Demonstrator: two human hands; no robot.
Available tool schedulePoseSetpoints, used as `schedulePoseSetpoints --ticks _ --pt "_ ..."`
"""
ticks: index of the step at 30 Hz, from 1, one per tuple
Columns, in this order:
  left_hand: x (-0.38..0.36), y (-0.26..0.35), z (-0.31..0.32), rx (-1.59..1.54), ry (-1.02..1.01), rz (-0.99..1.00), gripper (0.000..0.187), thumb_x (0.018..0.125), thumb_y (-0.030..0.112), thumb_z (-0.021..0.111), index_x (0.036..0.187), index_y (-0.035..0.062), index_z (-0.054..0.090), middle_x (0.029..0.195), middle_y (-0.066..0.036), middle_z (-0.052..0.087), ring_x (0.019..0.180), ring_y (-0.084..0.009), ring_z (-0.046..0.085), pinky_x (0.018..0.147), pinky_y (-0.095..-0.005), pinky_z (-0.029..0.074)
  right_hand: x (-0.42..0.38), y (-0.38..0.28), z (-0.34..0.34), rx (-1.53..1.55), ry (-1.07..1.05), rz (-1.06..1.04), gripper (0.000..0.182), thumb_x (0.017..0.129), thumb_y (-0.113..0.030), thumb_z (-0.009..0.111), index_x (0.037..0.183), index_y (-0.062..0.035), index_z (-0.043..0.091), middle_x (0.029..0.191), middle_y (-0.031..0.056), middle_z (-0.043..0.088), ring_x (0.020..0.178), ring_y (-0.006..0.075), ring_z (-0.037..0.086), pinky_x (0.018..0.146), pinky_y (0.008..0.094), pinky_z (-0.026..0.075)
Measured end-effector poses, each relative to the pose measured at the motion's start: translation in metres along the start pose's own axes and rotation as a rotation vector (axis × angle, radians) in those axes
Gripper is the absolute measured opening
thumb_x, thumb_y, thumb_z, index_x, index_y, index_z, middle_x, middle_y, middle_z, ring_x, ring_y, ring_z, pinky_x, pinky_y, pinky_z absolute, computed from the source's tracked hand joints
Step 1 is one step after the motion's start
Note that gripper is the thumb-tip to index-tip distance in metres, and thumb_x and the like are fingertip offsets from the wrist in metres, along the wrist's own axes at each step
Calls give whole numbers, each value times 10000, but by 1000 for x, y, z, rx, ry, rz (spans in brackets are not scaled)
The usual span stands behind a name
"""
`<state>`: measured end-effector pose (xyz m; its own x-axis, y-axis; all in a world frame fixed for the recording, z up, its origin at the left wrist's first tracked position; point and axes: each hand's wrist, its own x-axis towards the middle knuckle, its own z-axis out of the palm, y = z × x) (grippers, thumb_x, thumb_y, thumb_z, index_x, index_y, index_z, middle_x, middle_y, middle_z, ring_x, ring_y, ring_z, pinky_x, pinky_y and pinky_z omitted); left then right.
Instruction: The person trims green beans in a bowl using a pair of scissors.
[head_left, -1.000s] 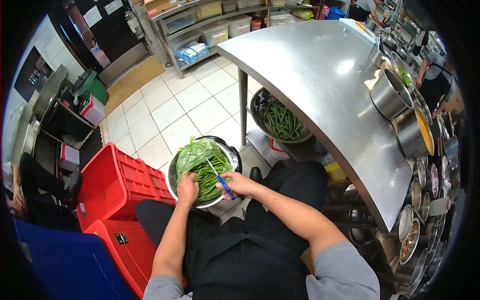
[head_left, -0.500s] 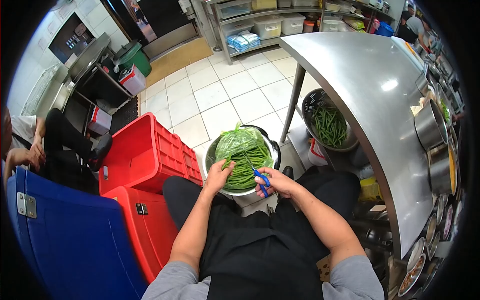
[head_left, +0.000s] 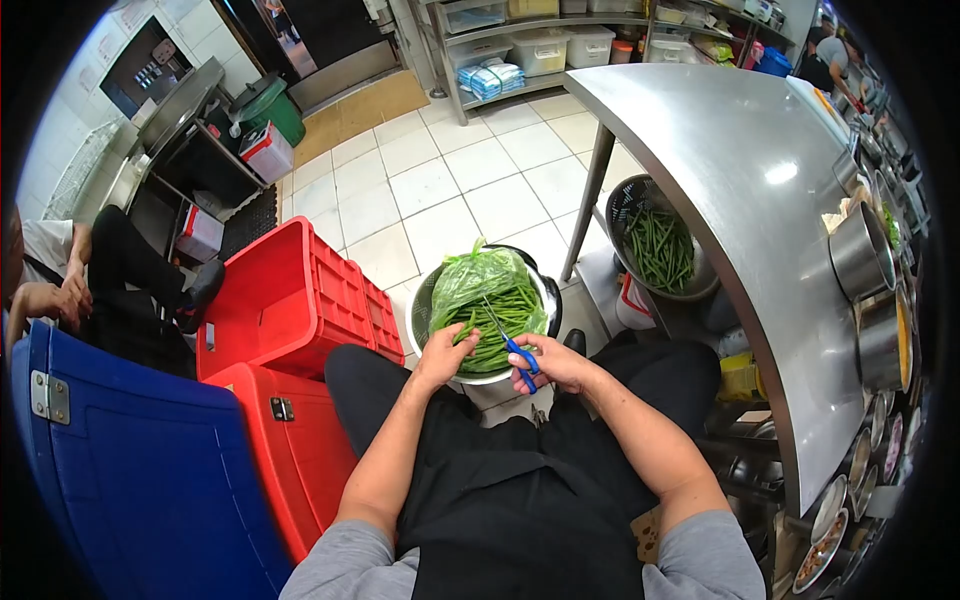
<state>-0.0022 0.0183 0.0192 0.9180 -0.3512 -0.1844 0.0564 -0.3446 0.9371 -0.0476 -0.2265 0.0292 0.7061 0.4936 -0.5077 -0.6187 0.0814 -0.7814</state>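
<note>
Between my knees stands a metal bowl [head_left: 417, 318] with a colander in it, filled with green beans [head_left: 512, 312]. A clear green-tinted plastic bag [head_left: 474, 280] lies over the beans at the far left. My right hand [head_left: 551, 364] holds blue-handled scissors [head_left: 526, 366], their blades pointing up and left over the beans. My left hand [head_left: 446, 355] is at the bowl's near left edge, its fingers closed round a few green beans.
Red crates [head_left: 318, 290] and a blue box [head_left: 150, 450] stand at the left, beside a seated person [head_left: 50, 290]. At the right is a steel table [head_left: 720, 130], with a black colander of green beans [head_left: 658, 245] under it. Shelves [head_left: 545, 95] stand at the back.
My left hand has shifted slightly to the right and down, its fingers now lower over the beans. The scissors have barely moved.
</note>
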Motion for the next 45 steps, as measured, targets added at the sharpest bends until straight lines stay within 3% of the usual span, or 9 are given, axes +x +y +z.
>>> schedulePoseSetpoints --ticks 8,9,10,12,13,16,18,34,45 --pt "0 -14 5 79 102 37 238 960 222 585 1032 -4 608 783 -48 639 671 -116 603 644 -283 481 2 3 0 -89 4 17 560 901 -313 713 1301 -23 450 824 108 667 691 199 685 623 321 578" --pt "1 -20 7 -138 120 -134 206 995 226 541 1057 30 559 822 -59 627 635 -131 572 609 -290 475 2 4 0 -88 2 18 560 901 -313 713 1301 -23 450 824 108 667 691 199 685 623 321 578" --pt "3 -26 9 -137 123 -136 206 995 226 541 1057 30 559 822 -59 627 635 -131 572 609 -290 475 2 4 0 -76 25 54 573 893 -325 720 1301 -25 450 832 112 665 693 200 685 622 321 580" --pt "4 -31 14 -961 294 -104 168 1018 218 501 1081 63 518 877 -85 622 630 -142 549 585 -301 476 3 5 1 -62 44 90 587 886 -337 726 1301 -26 451 839 115 664 696 202 685 622 320 581" --pt "4 -30 17 -1073 334 -72 138 1021 196 485 1065 66 499 947 -122 629 696 -165 572 614 -327 499 5 5 1 -53 41 95 550 892 -343 718 1272 -33 469 851 121 671 713 208 695 634 325 584" --pt "4 -24 23 -1215 418 -81 138 1016 188 491 1058 57 502 940 -129 629 722 -179 577 645 -335 500 4 5 4 -21 10 94 535 889 -375 715 1242 -48 482 880 133 677 745 223 706 663 333 590" --pt "4 -19 27 -1230 418 -71 139 1011 181 485 1057 50 501 946 -138 625 747 -196 571 666 -347 496 1 4 5 46 -40 88 616 867 -408 732 1289 -56 454 896 135 669 746 212 699 688 325 587" --pt "1 -20 34 -1508 364 -116 129 955 176 448 1004 68 500 971 -137 591 776 -222 522 704 -355 455 0 1 10 113 -82 34 611 885 -405 713 1305 -63 430 894 119 664 765 213 699 703 338 591" --pt "4 -27 24 -1423 389 -150 128 948 178 452 1009 74 497 924 -117 586 723 -186 505 662 -329 452 1 2 9 32 19 -2 504 898 -201 721 1292 -25 461 824 109 669 661 174 678 614 305 576"
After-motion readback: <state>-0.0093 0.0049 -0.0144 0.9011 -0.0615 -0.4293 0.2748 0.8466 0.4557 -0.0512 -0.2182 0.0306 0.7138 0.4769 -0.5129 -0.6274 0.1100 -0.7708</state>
